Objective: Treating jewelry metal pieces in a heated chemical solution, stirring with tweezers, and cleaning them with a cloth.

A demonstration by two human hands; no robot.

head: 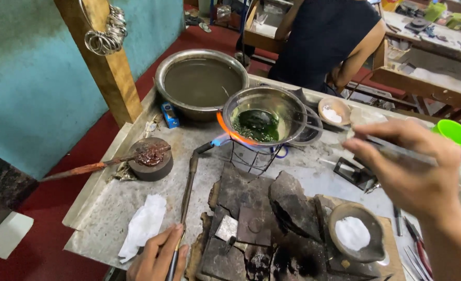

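a: left hand (155, 255)?
b: cut off at the bottom edge, grip clamped on a long torch (189, 177). its flame sits at the far tip, under the small steel bowl (264, 112) of green liquid on a wire stand (251, 153).
a: right hand (412, 171)?
b: grip pinched on thin tweezers (340, 131), tips blurred near the bowl rim. wrist cut off.
a: below it?
b: white powder dish (356, 234) on the surface (111, 208); charred blocks (272, 218) murky.
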